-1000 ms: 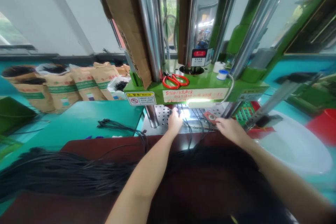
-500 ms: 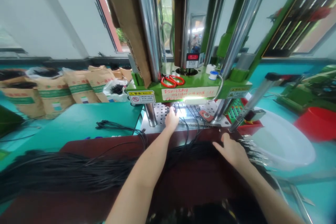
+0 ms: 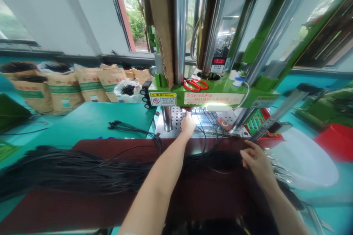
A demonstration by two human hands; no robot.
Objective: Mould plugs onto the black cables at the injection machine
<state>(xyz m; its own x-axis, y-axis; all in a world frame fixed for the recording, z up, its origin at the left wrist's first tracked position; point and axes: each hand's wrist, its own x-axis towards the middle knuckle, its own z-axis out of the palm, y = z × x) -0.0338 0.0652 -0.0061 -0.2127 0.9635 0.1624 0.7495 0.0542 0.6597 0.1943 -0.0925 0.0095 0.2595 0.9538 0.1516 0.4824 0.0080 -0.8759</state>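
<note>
My left hand (image 3: 188, 125) reaches under the green press head (image 3: 179, 97), over the perforated metal plate (image 3: 176, 114). It looks closed, but the fingertips and anything in them are hidden. Right of it, thin black cables (image 3: 204, 137) run out of the press over the front edge. My right hand (image 3: 256, 159) is over the right end of the brown work surface (image 3: 209, 194), beside the metal-tipped cable ends (image 3: 277, 167). Its fingers are partly bent and apart, with nothing seen in them. A long bundle of black cables (image 3: 74, 172) lies across the surface.
Red-handled scissors (image 3: 195, 85) and a blue-and-white spool (image 3: 238, 82) sit on the press head. To the right are a metal lever post (image 3: 271, 117), a red tray (image 3: 277, 137) and a white basin (image 3: 311, 158). Cables (image 3: 129, 128) lie on the green table (image 3: 82, 121); sacks (image 3: 66, 93) stand behind.
The whole view has shifted, so the press appears further right. My left hand stays under the press head. My right hand's fingers have bent more and it is nearer the lever post.
</note>
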